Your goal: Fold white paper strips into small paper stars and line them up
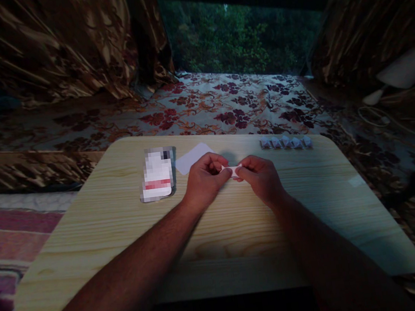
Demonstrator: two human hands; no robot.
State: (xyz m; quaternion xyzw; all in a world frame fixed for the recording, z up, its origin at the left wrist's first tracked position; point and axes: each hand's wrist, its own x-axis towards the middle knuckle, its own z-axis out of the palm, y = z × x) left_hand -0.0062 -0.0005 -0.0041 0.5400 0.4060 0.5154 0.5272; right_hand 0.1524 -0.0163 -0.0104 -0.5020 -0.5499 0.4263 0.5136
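A small folded piece of white paper (235, 170) is pinched between my two hands above the wooden table. My left hand (209, 174) grips its left end, thumb on top. At the right end, the thumb and fingers of my right hand (260, 175) press on it. Behind my left hand lies a flat pale sheet of paper (192, 158), partly covered by that hand. Along the far right edge of the table sits a row of several small folded paper shapes (286, 142).
A phone-like item (157, 174), blurred out, lies on the table (128, 246) left of the sheet. A whitish patch (355, 181) is near the right edge. Beyond are a floral-covered ledge (219, 98), brown curtains (76, 40) and a window. A white device with a cable hangs at right.
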